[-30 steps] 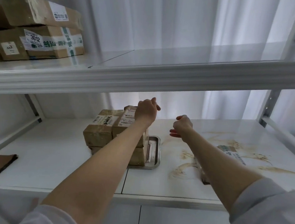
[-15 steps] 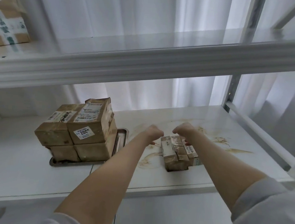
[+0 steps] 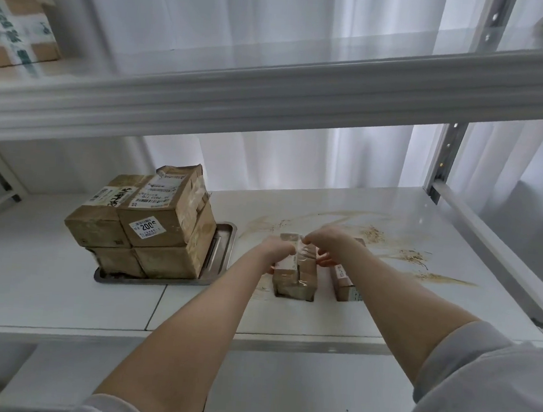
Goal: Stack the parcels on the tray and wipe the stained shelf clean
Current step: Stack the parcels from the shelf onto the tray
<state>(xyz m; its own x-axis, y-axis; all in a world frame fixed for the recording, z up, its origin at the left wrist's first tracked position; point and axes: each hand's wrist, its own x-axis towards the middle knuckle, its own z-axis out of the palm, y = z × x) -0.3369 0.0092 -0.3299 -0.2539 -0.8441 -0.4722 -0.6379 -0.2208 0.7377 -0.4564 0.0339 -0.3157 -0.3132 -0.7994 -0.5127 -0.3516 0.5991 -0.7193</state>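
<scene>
Several brown cardboard parcels stand stacked in two layers on a metal tray on the white middle shelf. To their right, a small taped parcel rests on the shelf, and both hands close on its far end: my left hand on its left side, my right hand on its top right. Another small parcel lies just right of it, partly hidden by my right forearm. Brown stains streak the shelf behind and to the right.
The upper shelf overhangs close above, with taped boxes at its far left. A metal upright and side rail bound the right end. White curtain hangs behind.
My left hand left the stacked parcels and both hands came onto the small parcel on the stained area. That parcel now sits apart from its neighbour. The view swung right.
</scene>
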